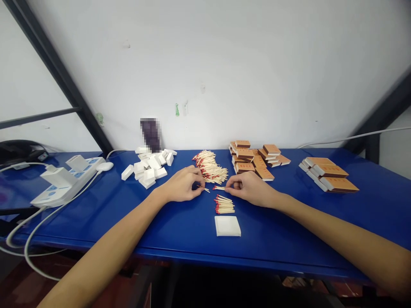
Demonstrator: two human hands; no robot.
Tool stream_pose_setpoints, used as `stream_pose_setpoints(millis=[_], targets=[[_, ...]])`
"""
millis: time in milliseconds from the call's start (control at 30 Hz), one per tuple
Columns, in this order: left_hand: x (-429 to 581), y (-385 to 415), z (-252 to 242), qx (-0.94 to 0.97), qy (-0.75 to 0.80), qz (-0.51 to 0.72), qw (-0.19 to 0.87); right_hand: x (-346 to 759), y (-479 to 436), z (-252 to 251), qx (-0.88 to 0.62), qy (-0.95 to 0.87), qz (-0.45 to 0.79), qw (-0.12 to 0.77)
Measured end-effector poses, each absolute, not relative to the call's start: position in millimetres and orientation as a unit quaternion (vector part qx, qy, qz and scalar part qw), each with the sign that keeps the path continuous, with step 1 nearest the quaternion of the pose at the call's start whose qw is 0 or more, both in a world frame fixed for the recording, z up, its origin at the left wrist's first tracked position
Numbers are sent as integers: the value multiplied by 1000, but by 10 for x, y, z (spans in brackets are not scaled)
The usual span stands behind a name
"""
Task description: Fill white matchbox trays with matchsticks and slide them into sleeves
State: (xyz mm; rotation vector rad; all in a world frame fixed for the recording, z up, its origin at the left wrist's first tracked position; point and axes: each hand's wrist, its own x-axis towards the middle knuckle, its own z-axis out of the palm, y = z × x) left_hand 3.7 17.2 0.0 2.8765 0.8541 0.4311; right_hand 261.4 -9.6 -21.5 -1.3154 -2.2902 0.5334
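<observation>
My left hand (188, 184) pinches a matchstick (207, 190) between thumb and fingertips, just in front of a large heap of red-tipped matches (210, 167). Facing it, my right hand (245, 188) is closed in a pinch on a few matches (218, 188), their red heads pointing left. Below my right hand lies a small neat stack of matches (224, 205), heads also to the left. Nearer the table edge sits a white matchbox tray (227, 226), apart from both hands.
White inner trays (147, 167) are piled at the back left. Orange matchbox sleeves (253, 160) stand behind my right hand, and filled-looking matchboxes (330, 173) lie farther right. A power strip (69, 182) with cables occupies the left end of the blue table (180, 244).
</observation>
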Motion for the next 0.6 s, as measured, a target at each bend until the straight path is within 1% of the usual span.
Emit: stream_pose_setpoints(millis=[300,433,600], targets=[[38,183,-22,944,294,142,54,2653,-118,-198,-467,-833,198,220],[29,202,-30,944,295,140,53,2646,-117,-194,-462,-840,202,203],[16,246,-63,944,296,144,26,2631,-138,-171,-460,-838,208,205]])
